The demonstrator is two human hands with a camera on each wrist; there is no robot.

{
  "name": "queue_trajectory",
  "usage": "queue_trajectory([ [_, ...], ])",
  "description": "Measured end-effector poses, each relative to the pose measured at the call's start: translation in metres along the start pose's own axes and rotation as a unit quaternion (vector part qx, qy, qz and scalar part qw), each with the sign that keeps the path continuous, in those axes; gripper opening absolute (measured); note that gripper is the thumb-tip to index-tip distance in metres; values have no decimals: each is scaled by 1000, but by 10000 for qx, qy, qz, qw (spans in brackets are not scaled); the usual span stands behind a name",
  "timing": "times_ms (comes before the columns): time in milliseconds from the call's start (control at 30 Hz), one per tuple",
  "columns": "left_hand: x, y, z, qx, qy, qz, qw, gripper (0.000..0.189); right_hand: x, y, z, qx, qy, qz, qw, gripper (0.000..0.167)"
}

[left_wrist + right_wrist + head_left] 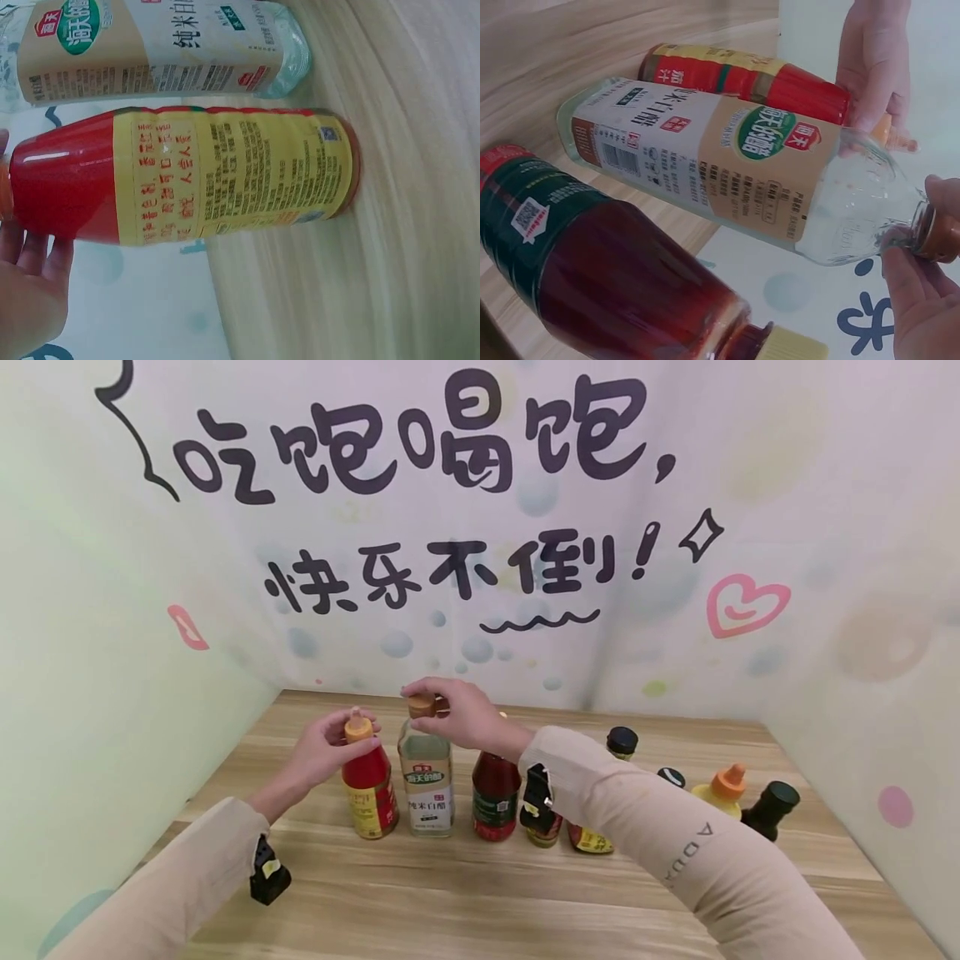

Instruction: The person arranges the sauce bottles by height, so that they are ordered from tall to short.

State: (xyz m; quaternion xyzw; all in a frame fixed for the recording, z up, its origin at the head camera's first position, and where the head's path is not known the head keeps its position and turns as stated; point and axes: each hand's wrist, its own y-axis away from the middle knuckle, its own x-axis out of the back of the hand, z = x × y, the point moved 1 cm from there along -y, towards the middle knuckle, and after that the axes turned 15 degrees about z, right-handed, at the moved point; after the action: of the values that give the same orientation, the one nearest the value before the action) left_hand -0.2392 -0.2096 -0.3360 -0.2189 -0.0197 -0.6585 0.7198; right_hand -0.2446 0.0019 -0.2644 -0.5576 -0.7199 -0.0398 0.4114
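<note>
My left hand (318,753) grips a red squeeze bottle (369,793) around its neck, just under the orange pointed cap (358,727). The bottle stands upright on the table, its yellow label (247,176) turned to the left wrist view. Right beside it is a clear glass bottle of white rice vinegar (427,789). My right hand (462,717) pinches that bottle's brown cap (939,234) between thumb and fingers. Clear liquid is inside the vinegar bottle. Close to its right side stands a dark red sauce bottle (495,802) with a green label and pale yellow cap (795,346).
Several more bottles stand at the right, partly behind my right sleeve: a black-capped one (622,742), a yellow one with an orange nozzle (726,785) and a dark one (772,808). Printed cloth walls (465,652) enclose the wooden table (420,902) at the back and sides.
</note>
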Motion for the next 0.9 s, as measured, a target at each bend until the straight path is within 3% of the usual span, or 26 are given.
queue_trajectory([
  [367,4,-5,-3,-266,-230,-213,9992,39,-1,-2,2,15,-60,54,10000,43],
  [900,4,-4,-10,-56,216,-231,9995,41,3,-5,2,-141,-36,-176,9997,46],
])
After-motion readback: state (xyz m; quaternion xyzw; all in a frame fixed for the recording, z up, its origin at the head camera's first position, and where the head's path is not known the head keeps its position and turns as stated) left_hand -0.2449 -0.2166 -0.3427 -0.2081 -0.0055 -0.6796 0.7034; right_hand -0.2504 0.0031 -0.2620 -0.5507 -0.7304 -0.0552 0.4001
